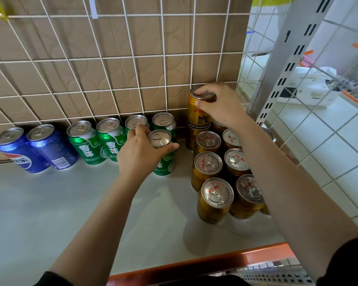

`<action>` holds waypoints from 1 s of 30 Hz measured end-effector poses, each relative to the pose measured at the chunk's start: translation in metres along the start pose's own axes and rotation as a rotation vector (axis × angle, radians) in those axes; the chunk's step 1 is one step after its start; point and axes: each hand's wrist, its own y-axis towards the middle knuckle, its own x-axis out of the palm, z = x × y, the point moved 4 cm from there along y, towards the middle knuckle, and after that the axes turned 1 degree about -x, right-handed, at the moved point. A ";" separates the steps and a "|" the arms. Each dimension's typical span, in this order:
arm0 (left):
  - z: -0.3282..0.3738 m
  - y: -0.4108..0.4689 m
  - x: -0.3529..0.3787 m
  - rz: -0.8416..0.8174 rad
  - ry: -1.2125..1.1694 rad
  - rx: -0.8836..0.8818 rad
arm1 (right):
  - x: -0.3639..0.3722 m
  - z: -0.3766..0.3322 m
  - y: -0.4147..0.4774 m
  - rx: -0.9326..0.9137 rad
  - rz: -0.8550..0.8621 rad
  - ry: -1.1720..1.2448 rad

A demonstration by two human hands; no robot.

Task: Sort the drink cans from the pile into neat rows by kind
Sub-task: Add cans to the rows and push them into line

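A white wire grid (132, 56) over brown cardboard backs the smooth pale grey shelf (50, 203). Shiny round metal cans stand on it: two blue cans (19, 153), five green cans (87, 147), at least eight gold cans (213, 205), some hidden behind the arm. The left hand (139, 155) curls its fingers round the front green can (163, 162). The right hand (219, 104) pinches the top gold can (198, 114), stacked on another.

Right forearm (277, 172) hides rightmost gold cans (266, 211); left hand (141, 151) covers green can (135, 121) behind it; blue can (54, 147) print unreadable
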 end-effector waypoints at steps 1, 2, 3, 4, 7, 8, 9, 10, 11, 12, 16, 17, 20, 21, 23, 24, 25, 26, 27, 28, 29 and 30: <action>0.002 -0.001 0.001 0.007 0.036 -0.003 | 0.000 0.001 0.000 0.001 -0.004 0.006; 0.003 -0.002 0.001 0.006 0.038 0.006 | 0.000 0.001 0.000 0.003 -0.009 0.012; 0.002 -0.002 0.001 -0.005 0.007 0.022 | 0.000 0.002 0.000 0.006 -0.013 0.016; 0.000 -0.002 0.001 -0.028 -0.051 0.043 | 0.000 0.002 0.000 0.007 -0.017 0.012; -0.004 -0.001 -0.003 -0.092 -0.211 0.124 | -0.001 0.001 0.000 -0.003 -0.016 -0.004; -0.004 -0.001 -0.005 -0.093 -0.220 0.150 | 0.000 0.001 0.000 -0.004 -0.015 -0.005; -0.004 0.000 -0.005 -0.087 -0.218 0.167 | 0.000 0.001 0.000 -0.004 -0.016 -0.003; -0.004 0.000 -0.006 -0.078 -0.215 0.172 | 0.000 0.001 0.000 -0.004 -0.018 -0.001; -0.003 0.000 -0.005 -0.063 -0.211 0.168 | 0.001 0.001 0.000 -0.004 -0.018 0.001; -0.002 0.000 -0.004 -0.044 -0.199 0.158 | 0.001 0.002 0.000 -0.005 -0.017 0.002; 0.005 -0.002 0.002 0.013 -0.120 0.080 | 0.000 0.001 -0.001 -0.012 -0.012 0.003; 0.007 -0.004 0.004 0.018 -0.121 0.067 | 0.000 0.001 -0.002 -0.013 -0.012 0.001; 0.009 -0.007 0.006 0.011 -0.141 0.066 | -0.002 -0.001 -0.003 -0.014 -0.010 -0.008; 0.008 -0.007 0.006 0.000 -0.159 0.067 | -0.001 -0.002 -0.004 -0.013 -0.009 -0.012; 0.005 -0.007 0.008 -0.037 -0.202 0.068 | -0.001 -0.004 -0.005 -0.014 0.002 -0.012; 0.004 -0.008 0.009 -0.060 -0.220 0.070 | 0.000 -0.004 -0.006 -0.009 0.014 -0.005; 0.003 -0.008 0.010 -0.081 -0.235 0.074 | 0.000 -0.004 -0.007 0.007 0.027 0.006; 0.001 -0.009 0.011 -0.096 -0.244 0.080 | 0.001 -0.003 -0.009 0.029 0.039 0.016; 0.000 -0.009 0.011 -0.106 -0.248 0.087 | 0.002 -0.001 -0.011 0.055 0.045 0.024; -0.001 -0.009 0.011 -0.112 -0.249 0.096 | 0.002 0.000 -0.014 0.074 0.048 0.026; -0.002 -0.010 0.011 -0.117 -0.249 0.108 | 0.003 0.000 -0.017 0.087 0.048 0.028; -0.002 -0.010 0.010 -0.122 -0.244 0.125 | 0.003 -0.001 -0.022 0.093 0.049 0.026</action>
